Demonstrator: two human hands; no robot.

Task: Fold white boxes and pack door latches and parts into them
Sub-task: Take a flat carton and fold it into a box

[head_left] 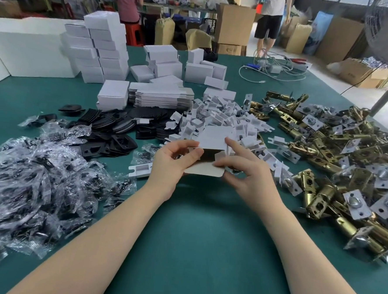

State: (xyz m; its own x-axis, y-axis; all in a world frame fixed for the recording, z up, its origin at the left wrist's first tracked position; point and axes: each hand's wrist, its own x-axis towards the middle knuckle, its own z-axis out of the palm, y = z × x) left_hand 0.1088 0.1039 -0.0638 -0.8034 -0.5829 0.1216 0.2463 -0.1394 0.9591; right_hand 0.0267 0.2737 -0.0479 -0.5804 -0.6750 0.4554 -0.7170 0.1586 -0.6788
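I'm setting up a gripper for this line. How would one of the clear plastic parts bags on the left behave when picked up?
Each clear bag looks crinkled and limp, so it would probably sag around its dark contents. The glossy film may slip. The overlapping heap suggests neighbours could drag along.

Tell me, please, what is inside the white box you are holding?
The open end of the white box shows only a dark, seemingly empty interior; deeper inside is hidden by its walls and both hands, left hand, right hand.

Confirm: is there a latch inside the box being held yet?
No. The white box, held by the left hand and right hand, shows an open, dark, empty end.
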